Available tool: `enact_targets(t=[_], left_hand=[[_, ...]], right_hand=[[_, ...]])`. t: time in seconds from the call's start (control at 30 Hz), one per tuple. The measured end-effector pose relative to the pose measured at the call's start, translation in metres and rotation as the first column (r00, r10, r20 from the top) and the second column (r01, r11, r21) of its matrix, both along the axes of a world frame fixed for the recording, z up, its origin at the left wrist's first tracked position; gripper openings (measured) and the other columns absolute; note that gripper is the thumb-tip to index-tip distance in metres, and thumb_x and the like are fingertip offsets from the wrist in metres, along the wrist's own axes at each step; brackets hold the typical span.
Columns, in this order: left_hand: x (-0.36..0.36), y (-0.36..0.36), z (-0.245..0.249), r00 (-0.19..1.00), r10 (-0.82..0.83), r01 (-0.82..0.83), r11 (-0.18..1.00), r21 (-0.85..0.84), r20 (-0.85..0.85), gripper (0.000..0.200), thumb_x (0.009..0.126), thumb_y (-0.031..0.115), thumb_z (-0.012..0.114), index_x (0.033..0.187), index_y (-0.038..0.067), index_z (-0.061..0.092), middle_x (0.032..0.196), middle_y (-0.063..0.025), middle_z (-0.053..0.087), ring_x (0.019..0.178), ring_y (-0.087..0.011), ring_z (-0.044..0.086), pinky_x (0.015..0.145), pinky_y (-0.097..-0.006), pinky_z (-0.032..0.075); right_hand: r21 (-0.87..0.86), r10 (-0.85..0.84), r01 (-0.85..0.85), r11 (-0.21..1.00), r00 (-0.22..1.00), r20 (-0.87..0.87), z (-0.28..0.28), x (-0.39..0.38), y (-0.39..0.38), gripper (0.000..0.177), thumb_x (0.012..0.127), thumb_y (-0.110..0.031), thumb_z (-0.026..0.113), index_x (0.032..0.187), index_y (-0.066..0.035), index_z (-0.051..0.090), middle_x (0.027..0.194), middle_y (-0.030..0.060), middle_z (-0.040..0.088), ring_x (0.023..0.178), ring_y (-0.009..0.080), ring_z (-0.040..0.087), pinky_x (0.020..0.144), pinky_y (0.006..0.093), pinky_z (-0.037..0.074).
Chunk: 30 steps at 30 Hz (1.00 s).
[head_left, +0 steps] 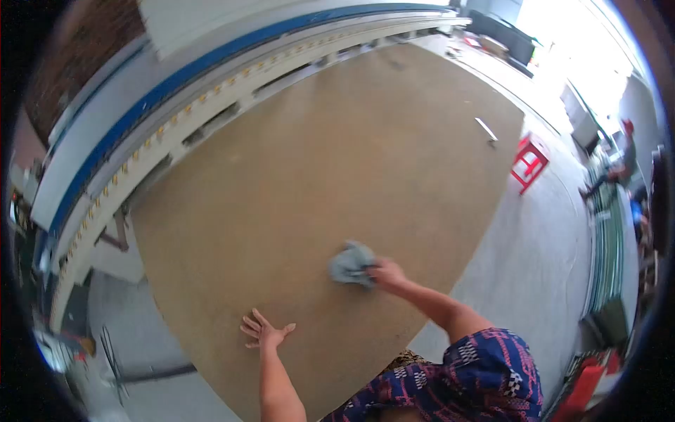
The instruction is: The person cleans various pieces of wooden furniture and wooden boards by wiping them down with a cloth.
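A wide brown sheet (302, 176) stretches out in front of me, its surface flat and lightly marked. My right hand (387, 274) is closed round a grey-blue cloth (351, 264), which lies bunched against the sheet near its middle. To the left and closer to my body, my left hand (266, 330) rests on the sheet with its fingers spread and nothing in it. A thin pale strip-like tool (485, 129) lies on the sheet's far right part, well away from both hands.
A long machine with a blue rail (211, 67) runs along the sheet's left and far side. Beyond the right edge stands a red stool (531, 162). A person (622, 158) sits further right, by stacked sheets (606, 253). Red items (587, 387) lie at the lower right.
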<state>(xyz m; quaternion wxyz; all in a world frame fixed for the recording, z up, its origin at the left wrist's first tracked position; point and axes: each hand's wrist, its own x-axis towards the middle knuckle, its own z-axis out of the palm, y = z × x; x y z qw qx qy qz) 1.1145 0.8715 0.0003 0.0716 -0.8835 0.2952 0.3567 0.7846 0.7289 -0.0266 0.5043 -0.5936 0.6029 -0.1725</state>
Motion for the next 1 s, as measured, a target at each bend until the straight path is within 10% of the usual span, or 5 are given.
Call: enact_targets(t=[0.2, 0.27, 0.47, 0.7, 1.0], left_hand=[[-0.015, 0.058, -0.039, 0.989, -0.149, 0.147, 0.965, -0.216, 0.005, 0.103, 0.070, 0.053, 0.067, 0.144, 0.020, 0.004, 0.149, -0.0114, -0.010, 0.137, -0.0346, -0.009, 0.105, -0.0616, 0.005], [-0.035, 0.091, -0.028, 0.973, -0.221, 0.203, 0.959, -0.199, -0.071, 0.094, 0.073, 0.051, 0.065, 0.144, 0.020, 0.011, 0.150, -0.0112, -0.005, 0.137, -0.0341, -0.005, 0.106, -0.0585, 0.007], [-0.016, 0.169, -0.094, 0.985, -0.129, 0.105, 0.975, -0.198, -0.113, 0.064, 0.083, 0.045, 0.055, 0.135, 0.013, 0.035, 0.133, -0.0190, 0.038, 0.118, -0.0325, 0.039, 0.106, -0.0510, 0.018], [-0.037, 0.149, -0.088, 0.694, 0.199, -0.640, 0.610, -0.467, -0.691, 0.046, 0.090, 0.026, 0.047, 0.132, 0.011, 0.035, 0.084, -0.0150, 0.061, 0.055, -0.0245, 0.061, 0.058, -0.0379, 0.053], [-0.237, 0.094, 0.032, 0.190, -0.039, -0.652, 0.742, -0.156, -0.981, 0.073, 0.086, 0.047, 0.051, 0.142, 0.023, 0.011, 0.130, -0.0141, 0.038, 0.101, -0.0361, 0.050, 0.072, -0.0587, 0.050]], right_hand=[[0.040, -0.996, 0.996, 0.077, 0.079, -0.036, -0.050, -0.381, 0.172, 0.028, 0.084, -0.027, 0.053, 0.102, -0.008, 0.063, 0.099, 0.0124, 0.064, 0.088, 0.0216, 0.062, 0.067, 0.0375, 0.050], [0.003, -0.310, 0.776, 0.631, 0.255, -0.916, -0.052, -0.459, 0.250, 0.026, 0.079, -0.025, 0.062, 0.100, -0.010, 0.066, 0.104, 0.0062, 0.064, 0.095, 0.0211, 0.061, 0.077, 0.0347, 0.050], [-0.062, -0.633, 0.920, 0.386, 0.216, -0.743, -0.032, -0.452, 0.340, 0.027, 0.076, -0.020, 0.060, 0.098, -0.005, 0.065, 0.107, 0.0137, 0.062, 0.100, 0.0309, 0.060, 0.081, 0.0395, 0.049], [-0.162, -0.367, 0.341, 0.926, 0.718, -0.592, -0.048, -0.327, 0.172, 0.022, 0.070, -0.023, 0.059, 0.082, -0.005, 0.063, 0.080, 0.0174, 0.064, 0.073, 0.0334, 0.063, 0.062, 0.0433, 0.049], [-0.402, 0.063, -0.136, 0.906, 0.980, -0.190, 0.044, -0.137, 0.114, 0.028, 0.073, -0.023, 0.057, 0.095, -0.007, 0.062, 0.103, 0.0172, 0.057, 0.090, 0.0328, 0.059, 0.077, 0.0410, 0.048]])
